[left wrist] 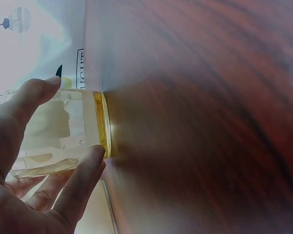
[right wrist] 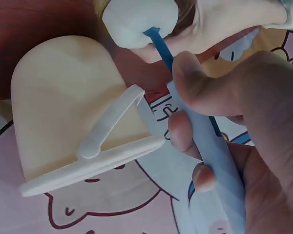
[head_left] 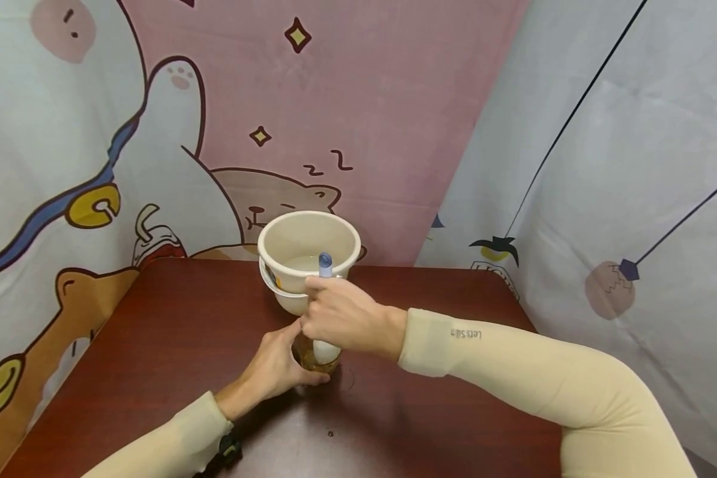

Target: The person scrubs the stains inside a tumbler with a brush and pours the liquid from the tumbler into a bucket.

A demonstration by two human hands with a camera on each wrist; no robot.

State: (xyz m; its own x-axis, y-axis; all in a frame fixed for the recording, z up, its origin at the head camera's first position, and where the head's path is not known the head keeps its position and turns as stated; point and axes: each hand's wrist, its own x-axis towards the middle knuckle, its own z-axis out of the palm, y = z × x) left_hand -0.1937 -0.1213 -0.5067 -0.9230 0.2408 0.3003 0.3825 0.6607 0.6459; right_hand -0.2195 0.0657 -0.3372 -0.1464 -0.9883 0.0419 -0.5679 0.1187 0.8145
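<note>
My left hand [head_left: 275, 362] holds a clear, amber-tinted glass cup [left wrist: 73, 124] upright on the table, thumb on one side and fingers on the other. In the right wrist view, my right hand [right wrist: 224, 97] grips the pale blue-grey handle [right wrist: 212, 156] of a cup brush. A blue neck joins that handle to a white sponge head [right wrist: 136, 22]. The sponge is inside the cup, as the head view shows, with the handle rising above my right fist. In the left wrist view the sponge appears only as a pale shape through the glass.
Just behind my hands stands a cream bucket [head_left: 289, 302] with a white carrying handle [right wrist: 112, 119] hanging down its side. The dark red-brown table [head_left: 185, 318] meets a cartoon-printed cloth [head_left: 394, 133] at its back edge. A small dark spot lies near the front.
</note>
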